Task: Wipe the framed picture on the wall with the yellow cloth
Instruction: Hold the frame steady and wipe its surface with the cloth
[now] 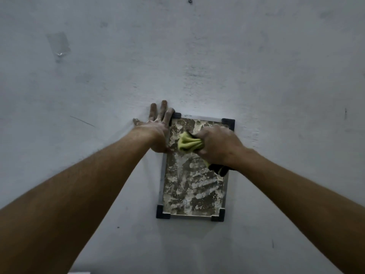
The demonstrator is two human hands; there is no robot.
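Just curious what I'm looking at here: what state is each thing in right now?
Framed picture: on the wall, surface covered in whitish smears.
Yellow cloth: bunched, pressed to the picture's upper part.
Right hand: closed around the cloth.
Left hand: open, flat against the wall and the frame's upper left edge.

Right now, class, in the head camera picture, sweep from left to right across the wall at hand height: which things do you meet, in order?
Scratch mark on the wall → left hand, spread flat at the frame's upper left corner → yellow cloth → right hand, gripping the cloth against the framed picture.
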